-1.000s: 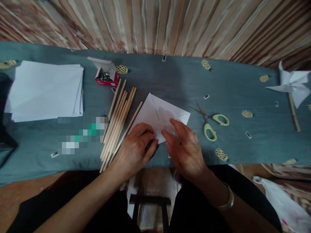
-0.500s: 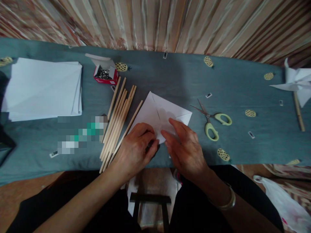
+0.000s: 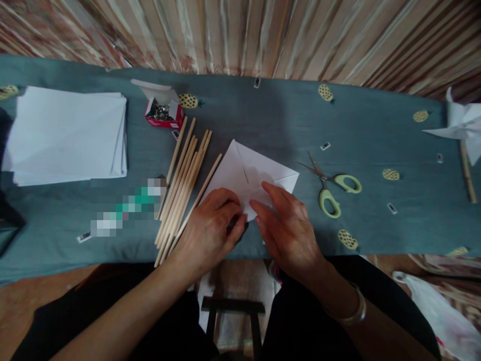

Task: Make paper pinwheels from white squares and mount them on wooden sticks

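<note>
A square white sheet of paper [image 3: 259, 160] with diagonal lines running in from its corners lies turned like a diamond on the cloth. My left hand [image 3: 214, 223] is at its near left edge, fingers curled and thumb close to them, pinching the paper near the lower corner. Over the right part of the sheet rests my right hand [image 3: 289, 228], its thumb and index finger apart. Both palms hide the sheet's near edges. Scissors [image 3: 326, 185] with light green handles lie spread to the right of the paper. Several wooden sticks [image 3: 184, 190] lie side by side to its left.
A stack of white paper [image 3: 67, 135] lies at the left. Behind the sticks stands an open red box [image 3: 163, 115] of small metal pieces. A paper pinwheel [image 3: 466, 125] on a stick is at the far right. A blurred-out object [image 3: 130, 206] lies left of the sticks.
The view has shifted very slightly. Both hands and the paper keep practically the same positions.
</note>
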Demonstrator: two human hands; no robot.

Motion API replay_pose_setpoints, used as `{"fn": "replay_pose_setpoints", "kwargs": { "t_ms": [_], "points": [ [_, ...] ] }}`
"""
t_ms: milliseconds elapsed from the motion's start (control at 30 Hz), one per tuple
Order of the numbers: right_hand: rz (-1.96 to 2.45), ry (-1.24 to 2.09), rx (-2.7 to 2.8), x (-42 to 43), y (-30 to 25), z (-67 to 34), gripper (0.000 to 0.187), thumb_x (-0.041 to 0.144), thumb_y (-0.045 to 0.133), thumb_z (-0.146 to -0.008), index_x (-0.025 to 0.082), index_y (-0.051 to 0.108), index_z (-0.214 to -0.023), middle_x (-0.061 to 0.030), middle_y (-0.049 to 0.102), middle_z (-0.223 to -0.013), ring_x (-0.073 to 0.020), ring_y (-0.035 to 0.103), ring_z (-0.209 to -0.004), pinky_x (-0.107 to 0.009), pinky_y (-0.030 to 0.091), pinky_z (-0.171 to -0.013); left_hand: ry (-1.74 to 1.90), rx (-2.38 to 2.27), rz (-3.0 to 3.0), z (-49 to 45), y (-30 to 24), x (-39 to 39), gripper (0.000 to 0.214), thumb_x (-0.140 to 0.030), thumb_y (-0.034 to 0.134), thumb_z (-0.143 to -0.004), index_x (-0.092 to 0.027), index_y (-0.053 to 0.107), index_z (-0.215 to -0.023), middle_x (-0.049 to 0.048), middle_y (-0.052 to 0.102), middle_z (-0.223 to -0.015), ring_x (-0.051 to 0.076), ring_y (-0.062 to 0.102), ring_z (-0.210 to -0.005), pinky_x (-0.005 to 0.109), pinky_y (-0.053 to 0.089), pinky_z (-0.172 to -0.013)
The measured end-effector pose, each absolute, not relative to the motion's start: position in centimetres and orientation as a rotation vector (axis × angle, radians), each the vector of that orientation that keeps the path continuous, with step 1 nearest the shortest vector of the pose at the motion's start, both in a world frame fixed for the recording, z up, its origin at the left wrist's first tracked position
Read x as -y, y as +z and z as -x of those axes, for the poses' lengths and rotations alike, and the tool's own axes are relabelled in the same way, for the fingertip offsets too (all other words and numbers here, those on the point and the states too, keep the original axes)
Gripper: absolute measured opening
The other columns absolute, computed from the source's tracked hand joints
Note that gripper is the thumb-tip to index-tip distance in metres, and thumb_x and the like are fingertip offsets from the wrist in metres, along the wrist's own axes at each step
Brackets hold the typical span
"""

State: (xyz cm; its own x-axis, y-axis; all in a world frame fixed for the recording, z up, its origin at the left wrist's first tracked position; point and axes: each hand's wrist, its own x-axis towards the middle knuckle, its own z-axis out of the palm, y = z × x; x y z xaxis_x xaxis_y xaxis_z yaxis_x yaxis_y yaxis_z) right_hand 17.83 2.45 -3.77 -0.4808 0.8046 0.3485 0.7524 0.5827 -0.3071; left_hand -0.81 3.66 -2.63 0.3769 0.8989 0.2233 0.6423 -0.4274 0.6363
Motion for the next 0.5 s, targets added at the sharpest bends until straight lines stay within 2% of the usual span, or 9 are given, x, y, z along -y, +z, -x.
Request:
{"fn": "replay_pose_setpoints", "kwargs": {
  "t_ms": [500],
  "points": [
    [1.306, 0.178, 2.364, -3.08, -3.67, -17.41, 0.027, 0.018, 0.047, -0.093, 0.019, 0.056, -0.119, -0.0147, 0.045, -0.142, -0.0299, 0.043, -0.133, -0.049, 0.043, -0.103, 0.706, -1.339, -2.221, 0.82, -2.47, -3.79, 0.013, -0.016, 0.053, -0.086, -0.015, 0.062, -0.076, 0.0069, 0.061, -0.087, 0.018, 0.06, -0.082, 0.031, 0.052, -0.074]
  ]
}}
